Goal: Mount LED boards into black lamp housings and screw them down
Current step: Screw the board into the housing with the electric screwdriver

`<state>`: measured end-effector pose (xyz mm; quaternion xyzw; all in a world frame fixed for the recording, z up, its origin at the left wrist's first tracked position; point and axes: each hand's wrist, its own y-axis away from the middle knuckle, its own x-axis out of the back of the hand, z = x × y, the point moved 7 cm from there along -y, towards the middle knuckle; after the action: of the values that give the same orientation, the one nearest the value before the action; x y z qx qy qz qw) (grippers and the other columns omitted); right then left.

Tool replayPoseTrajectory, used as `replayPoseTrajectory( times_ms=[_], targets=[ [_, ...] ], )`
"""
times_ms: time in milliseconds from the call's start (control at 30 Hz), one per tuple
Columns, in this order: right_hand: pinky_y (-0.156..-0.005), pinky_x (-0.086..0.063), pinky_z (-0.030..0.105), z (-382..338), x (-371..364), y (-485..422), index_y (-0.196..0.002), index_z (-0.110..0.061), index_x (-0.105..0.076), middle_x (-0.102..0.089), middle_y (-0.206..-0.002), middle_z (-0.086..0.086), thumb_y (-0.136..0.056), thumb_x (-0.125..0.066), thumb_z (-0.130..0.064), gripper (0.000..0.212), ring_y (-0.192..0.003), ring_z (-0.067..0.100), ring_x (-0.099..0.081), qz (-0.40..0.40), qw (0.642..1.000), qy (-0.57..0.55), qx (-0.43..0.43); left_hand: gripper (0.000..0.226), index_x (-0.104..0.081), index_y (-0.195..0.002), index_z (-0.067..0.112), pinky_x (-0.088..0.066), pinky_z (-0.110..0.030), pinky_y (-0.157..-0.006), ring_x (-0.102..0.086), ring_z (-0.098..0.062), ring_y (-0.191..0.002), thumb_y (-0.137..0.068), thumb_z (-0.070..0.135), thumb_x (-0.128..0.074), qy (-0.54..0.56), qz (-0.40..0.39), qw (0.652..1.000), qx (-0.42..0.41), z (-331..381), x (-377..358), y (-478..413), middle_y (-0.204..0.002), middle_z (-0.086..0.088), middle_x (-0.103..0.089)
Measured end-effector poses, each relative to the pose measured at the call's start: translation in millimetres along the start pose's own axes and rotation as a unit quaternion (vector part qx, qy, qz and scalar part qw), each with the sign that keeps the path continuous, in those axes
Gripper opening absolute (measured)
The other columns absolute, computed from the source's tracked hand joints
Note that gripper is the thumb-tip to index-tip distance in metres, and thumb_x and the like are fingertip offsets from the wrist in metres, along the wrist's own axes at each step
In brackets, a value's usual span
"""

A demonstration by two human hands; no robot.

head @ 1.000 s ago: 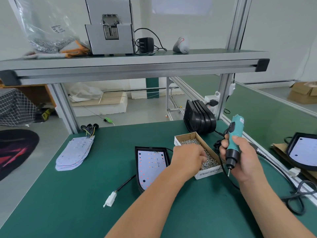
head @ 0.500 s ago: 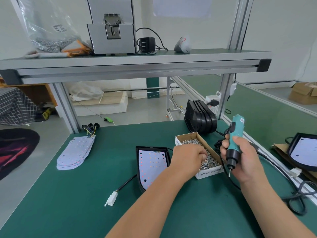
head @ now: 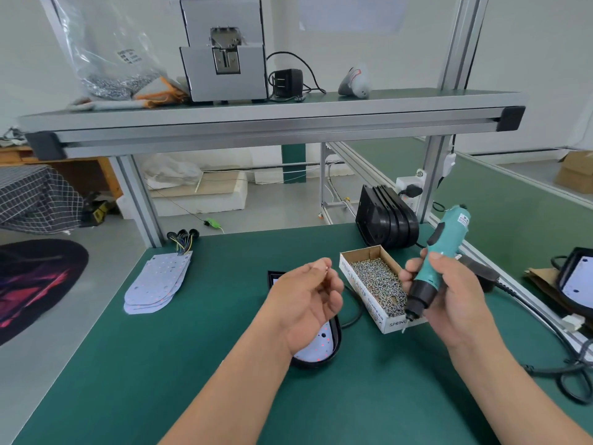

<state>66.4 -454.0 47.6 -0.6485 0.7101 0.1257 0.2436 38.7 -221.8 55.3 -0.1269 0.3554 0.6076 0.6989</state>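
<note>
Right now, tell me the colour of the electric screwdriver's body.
The electric screwdriver is teal with a black collar, clearest in the head view.

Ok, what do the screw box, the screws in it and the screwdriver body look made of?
The screw box is matte brown cardboard, raw at the rim, white printed outside. The screws are metal, likely steel: silvery, glinting. The screwdriver body looks like moulded plastic, teal with a black collar, smooth with slight sheen.

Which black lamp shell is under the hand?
The housing beneath the left hand; the stack stands behind the screw box, another housing lies far right.
</note>
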Motion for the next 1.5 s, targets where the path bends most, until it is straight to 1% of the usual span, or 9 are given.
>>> replayPoseTrajectory(
  times_ms=[133, 267, 533, 700, 933, 1000, 1133, 1400, 1500],
  targets=[
    [-0.069, -0.063, 0.035, 0.9, -23.5, 4.7, -0.109, -0.009, -0.055, -0.074, -0.102, 0.019, -0.095, -0.061, -0.024, 0.021, -0.082, 0.027, -0.074, -0.020, 0.999, -0.026, 0.016, 0.020, -0.063, -0.096, 0.009, -0.053, -0.021, -0.052, -0.064, -0.018, -0.070, -0.110, 0.010, -0.049, 0.073, -0.008, 0.997, 0.024, 8.5, 13.5, 16.5, -0.084, -0.008, -0.066],
    [-0.056, -0.056, 0.030, -0.7, -48.0, 2.8, -0.109, -0.009, -0.051, -0.074, -0.115, 0.026, -0.091, -0.064, -0.021, 0.025, -0.062, 0.021, -0.063, -0.007, 0.998, -0.067, 0.021, 0.011, -0.059, -0.102, 0.006, -0.043, -0.018, -0.047, -0.057, -0.013, -0.065, -0.109, 0.007, -0.051, 0.053, -0.011, 0.998, 0.019, 13.1, 28.0, 23.6, -0.089, -0.009, -0.066],
    [-0.050, -0.048, 0.026, 10.9, -96.8, -6.2, -0.099, -0.010, -0.058, -0.063, -0.081, 0.008, -0.087, -0.069, -0.014, 0.016, -0.056, 0.018, -0.054, 0.010, 0.995, -0.093, 0.026, 0.020, -0.071, -0.107, 0.004, -0.036, -0.017, -0.043, -0.049, -0.009, -0.059, -0.092, 0.016, -0.074, -0.081, -0.016, 0.996, -0.042, 18.3, 42.6, 22.2, -0.084, -0.006, -0.063],
    [-0.060, -0.052, 0.025, 27.7, -104.3, -10.9, -0.119, -0.010, -0.058, -0.061, -0.079, 0.004, -0.101, -0.064, -0.036, 0.032, -0.065, 0.017, -0.057, 0.021, 0.984, -0.177, -0.006, 0.019, -0.083, -0.104, 0.005, -0.038, -0.019, -0.047, -0.049, -0.010, -0.062, -0.094, 0.016, -0.073, -0.145, -0.017, 0.987, -0.069, 22.1, 53.1, 23.4, -0.086, -0.006, -0.065],
    [-0.068, -0.057, 0.030, 34.8, -95.1, -3.7, -0.110, -0.013, -0.059, -0.060, -0.082, 0.002, -0.096, -0.072, -0.021, 0.021, -0.074, 0.018, -0.065, 0.003, 0.970, -0.242, -0.003, 0.023, -0.084, -0.106, 0.015, -0.036, -0.019, -0.050, -0.048, -0.010, -0.063, -0.103, 0.003, -0.065, -0.269, -0.014, 0.959, -0.085, 22.6, 58.7, 24.5, -0.091, -0.007, -0.073],
    [-0.067, -0.055, 0.027, 32.5, -94.3, -1.5, -0.117, -0.013, -0.061, -0.055, -0.079, 0.000, -0.096, -0.072, -0.021, 0.026, -0.071, 0.015, -0.060, -0.009, 0.969, -0.246, -0.002, 0.015, -0.082, -0.105, 0.014, -0.035, -0.020, -0.049, -0.047, -0.012, -0.062, -0.096, 0.008, -0.072, -0.298, -0.017, 0.951, -0.085, 20.2, 55.1, 25.2, -0.091, -0.009, -0.074],
    [-0.064, -0.051, 0.026, 25.2, -91.9, 3.1, -0.107, -0.013, -0.065, -0.048, -0.075, -0.002, -0.096, -0.073, -0.030, 0.022, -0.068, 0.015, -0.052, -0.013, 0.964, -0.267, 0.005, 0.031, -0.070, -0.110, 0.005, -0.035, -0.020, -0.047, -0.047, -0.014, -0.061, -0.081, 0.018, -0.073, -0.334, -0.015, 0.939, -0.077, 13.0, 50.8, 27.0, -0.091, -0.012, -0.077],
    [-0.090, -0.059, 0.044, 13.4, -94.7, 7.5, -0.107, -0.016, -0.064, -0.060, -0.085, 0.006, -0.101, -0.066, -0.026, 0.012, -0.087, 0.024, -0.068, -0.033, 0.959, -0.279, 0.039, 0.026, -0.074, -0.104, 0.006, -0.035, -0.020, -0.047, -0.046, -0.014, -0.062, -0.081, 0.017, -0.072, -0.331, -0.021, 0.941, -0.074, 11.9, 51.1, 29.2, -0.093, -0.013, -0.078],
    [-0.084, -0.062, 0.041, 12.5, -89.1, 7.5, -0.106, -0.016, -0.062, -0.067, -0.084, 0.006, -0.098, -0.071, -0.028, 0.017, -0.085, 0.024, -0.073, 0.005, 0.964, -0.260, 0.048, 0.023, -0.075, -0.102, 0.008, -0.036, -0.021, -0.048, -0.046, -0.015, -0.062, -0.081, 0.017, -0.071, -0.339, -0.021, 0.938, -0.076, 11.1, 50.0, 30.8, -0.095, -0.013, -0.078]
  ],
)
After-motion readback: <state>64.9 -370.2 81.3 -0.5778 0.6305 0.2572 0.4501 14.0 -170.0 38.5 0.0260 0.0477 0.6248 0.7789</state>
